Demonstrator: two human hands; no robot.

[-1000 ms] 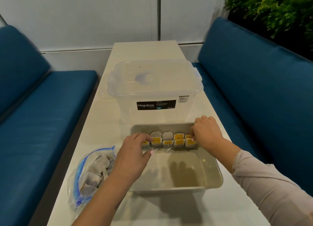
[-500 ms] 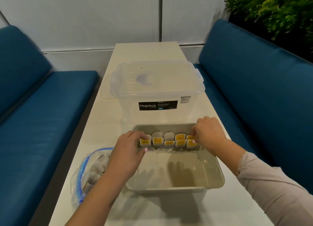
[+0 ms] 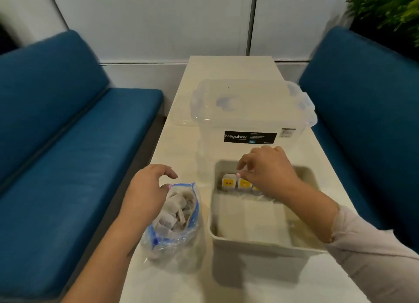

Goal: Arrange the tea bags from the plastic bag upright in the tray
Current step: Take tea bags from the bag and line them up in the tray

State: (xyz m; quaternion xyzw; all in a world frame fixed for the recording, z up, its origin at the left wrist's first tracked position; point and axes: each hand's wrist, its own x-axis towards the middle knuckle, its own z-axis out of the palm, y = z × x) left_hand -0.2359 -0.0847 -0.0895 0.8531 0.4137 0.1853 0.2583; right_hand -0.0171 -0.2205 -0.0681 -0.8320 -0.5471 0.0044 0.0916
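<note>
A beige tray [image 3: 260,246] sits on the table in front of me. A row of tea bags [image 3: 229,182] with yellow tags stands upright along its far wall. My right hand [image 3: 269,171] hovers over that row, fingertips touching the tops of the bags and covering the right part of the row. A clear plastic bag [image 3: 174,216] with a blue zip lies to the left of the tray, holding several grey tea bags. My left hand [image 3: 147,191] hangs over the bag's open mouth, fingers loosely curled, holding nothing.
A clear lidded storage box [image 3: 251,114] labelled Megabox stands right behind the tray. Blue benches [image 3: 68,166] flank the narrow white table [image 3: 176,143] on both sides. A green plant [image 3: 390,5] is at the far right.
My left hand has left the tray's row and moved left to the plastic bag. My right hand has slid left along the row. The view has swung left.
</note>
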